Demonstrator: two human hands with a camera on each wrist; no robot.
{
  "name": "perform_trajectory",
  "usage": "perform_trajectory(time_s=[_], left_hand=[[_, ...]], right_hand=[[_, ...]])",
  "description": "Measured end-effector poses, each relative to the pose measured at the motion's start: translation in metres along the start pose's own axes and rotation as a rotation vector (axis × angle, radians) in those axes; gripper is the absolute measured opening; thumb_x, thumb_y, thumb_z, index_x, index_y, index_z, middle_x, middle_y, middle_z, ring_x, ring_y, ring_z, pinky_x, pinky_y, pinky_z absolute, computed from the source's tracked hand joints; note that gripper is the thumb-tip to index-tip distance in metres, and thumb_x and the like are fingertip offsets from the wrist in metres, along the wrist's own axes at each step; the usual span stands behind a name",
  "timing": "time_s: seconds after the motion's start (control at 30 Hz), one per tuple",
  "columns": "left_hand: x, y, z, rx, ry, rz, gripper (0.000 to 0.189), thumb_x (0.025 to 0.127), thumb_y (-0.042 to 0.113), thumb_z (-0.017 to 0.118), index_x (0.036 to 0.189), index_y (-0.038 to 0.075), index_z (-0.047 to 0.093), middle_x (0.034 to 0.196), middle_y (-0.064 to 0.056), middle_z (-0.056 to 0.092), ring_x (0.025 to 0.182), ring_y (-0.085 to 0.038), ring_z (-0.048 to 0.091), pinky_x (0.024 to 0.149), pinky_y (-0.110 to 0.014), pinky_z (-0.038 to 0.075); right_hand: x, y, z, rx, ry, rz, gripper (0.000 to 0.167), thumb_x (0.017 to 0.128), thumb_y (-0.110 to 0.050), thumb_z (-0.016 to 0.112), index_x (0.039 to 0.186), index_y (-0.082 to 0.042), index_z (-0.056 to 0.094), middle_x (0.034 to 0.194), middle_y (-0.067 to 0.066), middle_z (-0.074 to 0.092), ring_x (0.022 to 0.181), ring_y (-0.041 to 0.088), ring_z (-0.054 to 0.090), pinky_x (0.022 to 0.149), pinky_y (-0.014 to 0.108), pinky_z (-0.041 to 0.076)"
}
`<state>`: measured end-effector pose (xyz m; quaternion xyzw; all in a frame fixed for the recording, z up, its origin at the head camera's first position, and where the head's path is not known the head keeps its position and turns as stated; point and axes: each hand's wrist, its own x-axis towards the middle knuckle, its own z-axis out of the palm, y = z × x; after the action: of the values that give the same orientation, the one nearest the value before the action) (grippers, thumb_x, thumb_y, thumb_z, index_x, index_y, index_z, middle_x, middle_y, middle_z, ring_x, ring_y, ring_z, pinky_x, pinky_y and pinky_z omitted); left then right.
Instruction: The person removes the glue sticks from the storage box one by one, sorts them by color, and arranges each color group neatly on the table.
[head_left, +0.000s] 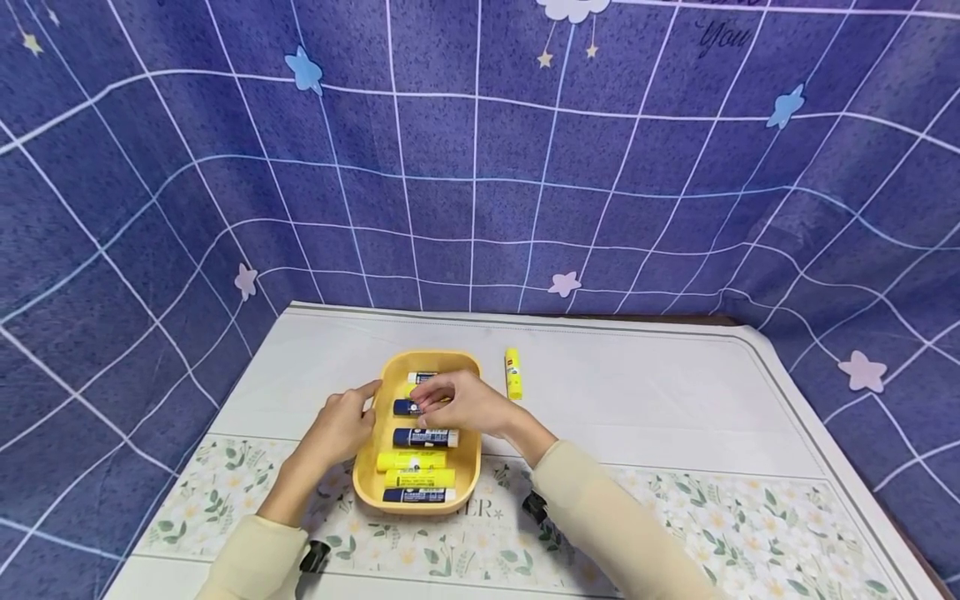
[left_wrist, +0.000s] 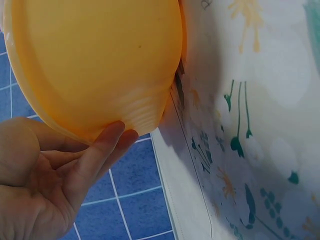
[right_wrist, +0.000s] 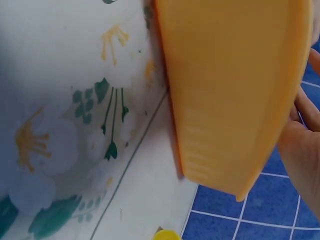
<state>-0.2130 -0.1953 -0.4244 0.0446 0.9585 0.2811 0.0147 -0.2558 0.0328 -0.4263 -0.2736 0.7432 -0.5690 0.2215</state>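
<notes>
A yellow plastic tray (head_left: 365,475) holds several navy and yellow glue sticks lying crosswise. My left hand (head_left: 343,427) grips its left rim; in the left wrist view, fingertips (left_wrist: 116,131) press against the outer wall near one end. Over the tray's upper half, my right hand (head_left: 468,403) pinches a navy glue stick (head_left: 403,407) between thumb and fingers, covering its right part. Below that hand lie another navy glue stick (head_left: 424,437), a yellow glue stick (head_left: 411,461) and more. In the right wrist view, the tray's wall (right_wrist: 230,100) hides most of the right hand (right_wrist: 305,150).
A lone yellow glue stick (head_left: 513,373) lies on the table right of the tray. White cloth with a floral band (head_left: 712,521) covers the table (head_left: 637,392). Behind it hangs a blue gridded curtain (head_left: 510,142).
</notes>
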Motion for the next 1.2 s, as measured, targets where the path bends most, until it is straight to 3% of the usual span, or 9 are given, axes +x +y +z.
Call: perform_trajectory(time_s=[0.13,0.33,0.57,0.77,1.0,1.2], left_hand=[[0.0,0.0,-0.001,-0.002,-0.009,-0.001,0.052,0.101,0.003,0.052,0.152,-0.006,0.046,0.078,-0.012,0.068,0.051,-0.013,0.05,0.05,-0.029,0.045],[-0.001,-0.001,-0.001,-0.006,-0.021,-0.008,0.052,0.101,0.004,0.052,0.153,-0.005,0.045,0.065,-0.006,0.059,0.049,-0.013,0.049,0.049,-0.028,0.044],[-0.001,-0.002,-0.001,-0.003,-0.008,0.012,0.052,0.101,0.003,0.052,0.152,-0.006,0.045,0.065,-0.006,0.059,0.048,-0.012,0.046,0.047,-0.026,0.041],[-0.001,-0.001,-0.001,-0.006,-0.015,0.012,0.053,0.101,0.003,0.053,0.152,-0.006,0.045,0.066,-0.006,0.059,0.049,-0.012,0.048,0.047,-0.026,0.042],[0.001,0.001,-0.001,0.009,-0.011,0.002,0.053,0.1,0.003,0.054,0.152,-0.006,0.046,0.091,-0.019,0.071,0.054,-0.013,0.052,0.051,-0.027,0.044],[0.0,0.001,-0.001,0.009,-0.014,-0.006,0.053,0.1,0.003,0.053,0.152,-0.006,0.045,0.077,-0.013,0.066,0.051,-0.013,0.049,0.05,-0.027,0.043]], right_hand=[[0.003,0.001,0.004,-0.047,-0.043,0.02,0.039,0.088,-0.007,0.08,0.126,-0.003,0.07,0.128,0.025,0.069,0.103,0.014,0.071,0.091,0.024,0.058],[0.011,0.004,0.012,-0.176,-0.074,0.036,0.04,0.087,-0.004,0.08,0.126,0.004,0.069,0.125,0.021,0.071,0.096,0.008,0.07,0.086,0.02,0.057],[0.018,0.004,0.017,-0.311,-0.081,0.056,0.039,0.087,-0.006,0.081,0.124,0.001,0.071,0.116,0.013,0.076,0.091,0.004,0.069,0.083,0.018,0.056],[0.022,0.004,0.019,-0.489,-0.094,0.097,0.038,0.086,-0.009,0.083,0.122,-0.004,0.073,0.107,0.003,0.077,0.089,0.001,0.067,0.083,0.016,0.055],[0.024,0.005,0.021,-0.67,-0.123,0.134,0.028,0.088,-0.015,0.083,0.115,-0.014,0.076,0.104,-0.005,0.073,0.093,0.002,0.062,0.087,0.018,0.051],[0.025,0.005,0.025,-0.7,-0.129,0.16,0.027,0.089,-0.015,0.082,0.115,-0.015,0.076,0.103,-0.007,0.072,0.094,0.003,0.06,0.088,0.02,0.051]])
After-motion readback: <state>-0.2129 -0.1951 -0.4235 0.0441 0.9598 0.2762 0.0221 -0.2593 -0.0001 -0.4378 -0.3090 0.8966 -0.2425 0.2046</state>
